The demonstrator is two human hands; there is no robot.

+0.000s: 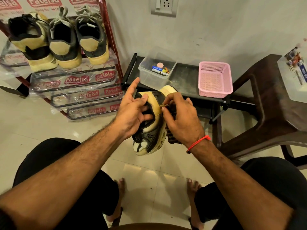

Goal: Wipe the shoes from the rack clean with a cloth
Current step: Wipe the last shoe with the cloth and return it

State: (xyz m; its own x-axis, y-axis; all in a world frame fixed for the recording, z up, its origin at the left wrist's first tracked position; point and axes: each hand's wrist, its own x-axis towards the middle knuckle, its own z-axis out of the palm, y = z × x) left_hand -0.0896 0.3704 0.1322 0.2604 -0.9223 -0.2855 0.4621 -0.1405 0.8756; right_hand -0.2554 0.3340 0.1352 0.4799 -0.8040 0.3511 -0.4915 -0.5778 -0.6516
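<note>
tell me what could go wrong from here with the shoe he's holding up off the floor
1. The left hand holds the shoe with only some fingers hooked in its opening, index finger pointing away, so the shoe could slip and drop onto the tiled floor.
2. The right hand presses a dark cloth against the sole side; a hard push might twist the shoe out of that loose hold.
3. The shoe hangs close to the low black shelf, so it might knock the clear container.
</note>
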